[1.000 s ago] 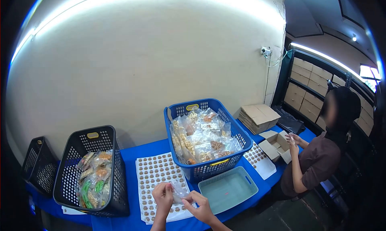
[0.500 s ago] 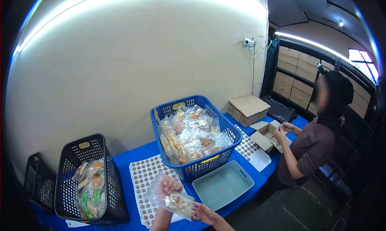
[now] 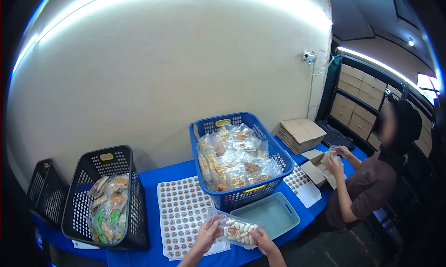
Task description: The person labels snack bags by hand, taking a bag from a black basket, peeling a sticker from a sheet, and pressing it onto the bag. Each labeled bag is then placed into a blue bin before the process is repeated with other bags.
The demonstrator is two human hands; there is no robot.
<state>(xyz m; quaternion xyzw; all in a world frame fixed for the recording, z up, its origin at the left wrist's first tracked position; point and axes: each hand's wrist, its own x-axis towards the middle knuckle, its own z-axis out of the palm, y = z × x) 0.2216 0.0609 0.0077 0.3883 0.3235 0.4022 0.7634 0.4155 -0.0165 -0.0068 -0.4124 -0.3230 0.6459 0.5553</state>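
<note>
A clear plastic bag of white, elongated snack pieces point(image 3: 244, 230) is stretched between my hands, low in the view. A round brown sticker point(image 3: 232, 230) shows on its face. My left hand point(image 3: 207, 234) pinches the bag's left end, where the plastic is mostly unfilled. At the filled right end, my right hand point(image 3: 265, 243) grips the bag with its thumb and fingers. Beneath and to the left lies a white sheet of round stickers point(image 3: 179, 213). The green-grey tray point(image 3: 284, 207) is just behind the bag, partly covered by it.
A blue basket point(image 3: 226, 198) full of bagged snacks stands behind the tray. On the left is a black basket point(image 3: 139, 211) with more bags, beside another black basket point(image 3: 46, 192). Rightward, a person point(image 3: 367, 188) holds a small bag over an open carton point(image 3: 312, 171), near flattened cardboard point(image 3: 302, 132).
The bag has turned more level and shifted right. My right hand, previously open beside it, now grips its right end; my left hand has moved to the left end. The view has shifted slightly.
</note>
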